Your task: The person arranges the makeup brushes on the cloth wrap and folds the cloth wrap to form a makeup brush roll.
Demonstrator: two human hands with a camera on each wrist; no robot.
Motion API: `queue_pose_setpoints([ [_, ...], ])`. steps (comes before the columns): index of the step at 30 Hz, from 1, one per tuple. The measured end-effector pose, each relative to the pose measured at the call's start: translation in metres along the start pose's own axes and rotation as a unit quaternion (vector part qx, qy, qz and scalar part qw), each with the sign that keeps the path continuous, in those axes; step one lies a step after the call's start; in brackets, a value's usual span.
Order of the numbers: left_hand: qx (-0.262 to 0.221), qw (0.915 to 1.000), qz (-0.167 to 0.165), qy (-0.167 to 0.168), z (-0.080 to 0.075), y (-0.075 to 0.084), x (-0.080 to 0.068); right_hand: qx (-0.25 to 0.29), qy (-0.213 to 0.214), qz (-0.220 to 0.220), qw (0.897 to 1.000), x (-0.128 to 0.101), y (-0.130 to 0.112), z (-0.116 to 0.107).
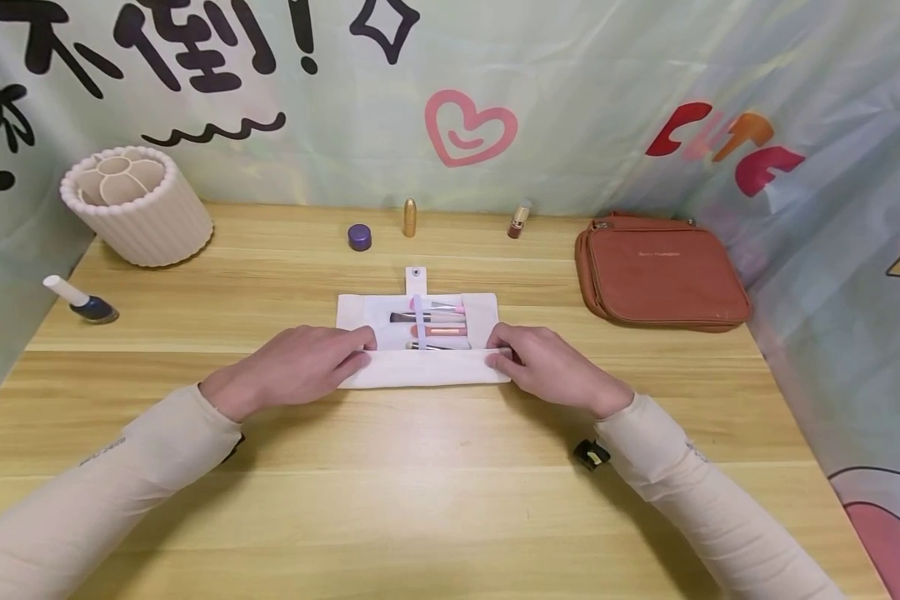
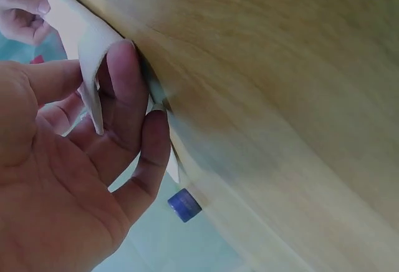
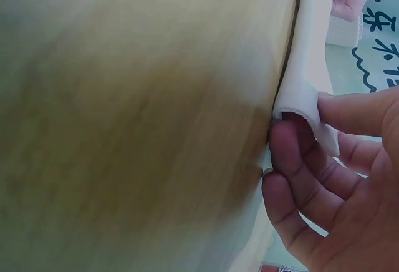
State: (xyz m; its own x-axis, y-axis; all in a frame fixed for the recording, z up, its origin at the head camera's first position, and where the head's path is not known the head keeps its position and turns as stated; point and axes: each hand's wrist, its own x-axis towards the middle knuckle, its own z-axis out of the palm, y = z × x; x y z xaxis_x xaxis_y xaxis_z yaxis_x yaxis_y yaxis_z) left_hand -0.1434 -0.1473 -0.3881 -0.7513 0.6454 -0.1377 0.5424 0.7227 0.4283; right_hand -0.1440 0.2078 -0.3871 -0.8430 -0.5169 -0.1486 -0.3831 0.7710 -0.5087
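A white fabric makeup brush roll point(image 1: 427, 370) lies on the table with its near edge folded up and over. Several makeup brushes point(image 1: 444, 332) sit inside it under a thin lilac band point(image 1: 420, 321), and a snap tab point(image 1: 416, 280) sticks out at the far side. My left hand point(image 1: 292, 362) pinches the left end of the fold. At the right end, my right hand point(image 1: 558, 367) pinches the same fold. Both wrist views show the cloth point(image 2: 93, 38) bent into a curve between thumb and fingers. The fold covers the nearest brushes in part.
Behind the roll stand a purple-lidded jar point(image 1: 359, 237), a gold tube point(image 1: 409, 218) and a small cosmetic tube point(image 1: 519, 220). A brown zip case point(image 1: 667, 275) lies at right. Leftward are a ribbed white holder point(image 1: 150, 217) and a dark nail polish bottle point(image 1: 90, 307).
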Motion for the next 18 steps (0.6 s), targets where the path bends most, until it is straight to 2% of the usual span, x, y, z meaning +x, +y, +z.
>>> queue_pose_setpoints([
  [3, -0.007, 0.9999, -0.009, -0.011, -0.0006, -0.0003, 0.0002, -0.006, -0.003, 0.000, 1.000, 0.0001, -0.0013, -0.0002],
  [11, -0.053, 0.9953, -0.049, -0.065, -0.0073, -0.0039, -0.0006, -0.004, -0.009, 0.015, 1.000, 0.0003, -0.0047, -0.0023],
  [18, -0.065, 0.9944, -0.049, -0.067, -0.0084, -0.0068, -0.0008, -0.002, -0.012, 0.022, 1.000, 0.0013, -0.0040, -0.0031],
])
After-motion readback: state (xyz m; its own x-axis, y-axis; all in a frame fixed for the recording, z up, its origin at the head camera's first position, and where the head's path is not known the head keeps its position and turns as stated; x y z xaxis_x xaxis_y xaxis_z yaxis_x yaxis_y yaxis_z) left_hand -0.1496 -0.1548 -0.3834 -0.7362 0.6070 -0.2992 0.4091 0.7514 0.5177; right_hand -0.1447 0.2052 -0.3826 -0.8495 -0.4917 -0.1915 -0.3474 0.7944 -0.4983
